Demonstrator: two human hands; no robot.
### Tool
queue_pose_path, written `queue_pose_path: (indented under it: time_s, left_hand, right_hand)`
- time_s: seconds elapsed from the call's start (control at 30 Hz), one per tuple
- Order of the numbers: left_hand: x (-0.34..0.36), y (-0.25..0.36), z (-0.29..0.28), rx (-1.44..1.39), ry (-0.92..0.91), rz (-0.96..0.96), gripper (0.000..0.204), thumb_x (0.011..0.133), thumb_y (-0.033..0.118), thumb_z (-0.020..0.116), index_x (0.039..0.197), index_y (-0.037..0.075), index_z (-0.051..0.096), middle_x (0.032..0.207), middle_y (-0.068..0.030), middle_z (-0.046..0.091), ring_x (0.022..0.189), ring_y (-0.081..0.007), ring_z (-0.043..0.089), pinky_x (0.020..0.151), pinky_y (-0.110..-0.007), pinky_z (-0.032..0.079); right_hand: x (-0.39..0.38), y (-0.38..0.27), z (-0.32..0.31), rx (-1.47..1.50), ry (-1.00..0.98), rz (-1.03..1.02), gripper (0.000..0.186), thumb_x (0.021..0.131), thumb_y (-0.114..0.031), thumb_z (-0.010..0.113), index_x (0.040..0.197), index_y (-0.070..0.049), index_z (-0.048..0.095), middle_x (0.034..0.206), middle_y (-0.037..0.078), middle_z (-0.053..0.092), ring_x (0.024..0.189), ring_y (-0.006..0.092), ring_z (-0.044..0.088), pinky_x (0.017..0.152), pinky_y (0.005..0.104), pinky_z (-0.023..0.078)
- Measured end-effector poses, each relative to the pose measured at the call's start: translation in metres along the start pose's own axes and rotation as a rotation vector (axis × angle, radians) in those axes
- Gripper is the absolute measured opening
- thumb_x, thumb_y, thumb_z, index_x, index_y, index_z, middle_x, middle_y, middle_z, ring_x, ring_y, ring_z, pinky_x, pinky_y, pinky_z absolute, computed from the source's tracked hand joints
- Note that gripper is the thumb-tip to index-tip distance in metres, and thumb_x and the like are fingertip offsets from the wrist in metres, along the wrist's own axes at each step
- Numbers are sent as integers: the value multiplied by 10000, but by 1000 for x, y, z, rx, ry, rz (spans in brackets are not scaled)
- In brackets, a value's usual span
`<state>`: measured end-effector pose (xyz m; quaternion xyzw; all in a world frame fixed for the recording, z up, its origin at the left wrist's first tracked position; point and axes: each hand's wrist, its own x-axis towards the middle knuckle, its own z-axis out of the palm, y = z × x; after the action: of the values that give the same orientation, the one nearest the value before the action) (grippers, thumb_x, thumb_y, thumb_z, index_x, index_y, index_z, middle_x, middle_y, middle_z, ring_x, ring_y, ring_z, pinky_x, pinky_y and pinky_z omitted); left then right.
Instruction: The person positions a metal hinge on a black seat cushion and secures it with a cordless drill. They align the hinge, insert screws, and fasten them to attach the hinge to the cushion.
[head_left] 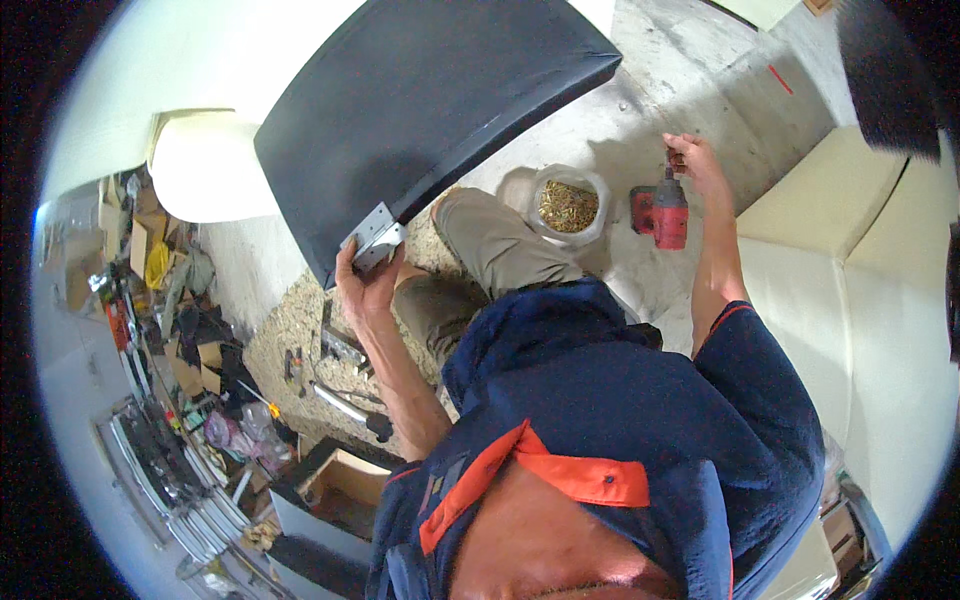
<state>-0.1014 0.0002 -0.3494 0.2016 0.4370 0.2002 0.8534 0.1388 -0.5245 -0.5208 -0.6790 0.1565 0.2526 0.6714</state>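
Note:
My left hand [365, 282] presses a grey metal bracket [376, 238] against the lower corner of a large black upholstered panel [420, 100] that stands tilted in front of me. My right hand [693, 158] reaches out to the right and grips a red cordless drill [667, 212] from above. The drill stands on the concrete floor [690, 70]. Between the two hands sits a clear bag of brass-coloured screws [568, 206] next to my bent knee [480, 235].
Cream sofa cushions [850, 260] fill the right side, and another cream cushion [205, 165] lies behind the panel. Hand tools and metal parts [345, 395] lie on the speckled floor at left. Cardboard boxes and clutter [190, 340] line the left edge.

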Motion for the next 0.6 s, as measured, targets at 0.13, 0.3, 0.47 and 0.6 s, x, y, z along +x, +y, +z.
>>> queue_pose_path:
  time_s: [0.13,0.3,0.47,0.6]
  left_hand:
    - [-1,-1,-1,8,-17,14,414,857,106,717,1241,54,573,1303,-185,607,1245,-396,542,1078,-664,391]
    - [-2,-4,0,1,-38,8,339,850,99,728,1164,51,608,1257,-180,617,1212,-402,559,1034,-649,458]
    - [-4,-6,-1,-3,19,5,332,852,117,740,1158,68,618,1216,-145,613,1194,-374,555,1009,-655,463]
    - [-5,-8,-1,4,12,23,276,859,132,746,1109,86,639,1201,-127,611,1199,-354,545,975,-657,484]
  right_hand:
    - [6,7,2,-30,82,-135,245,865,-284,789,748,-109,663,701,-27,591,641,98,560,619,285,472]
    - [20,12,8,68,113,-173,200,918,-253,760,811,-102,685,757,-10,618,687,105,577,637,290,489]
    - [32,13,9,189,218,-332,201,922,-213,768,821,-74,663,806,36,654,696,131,599,626,307,497]
    - [31,8,12,116,271,-369,194,929,-174,758,822,-56,648,805,52,661,698,140,605,621,297,492]
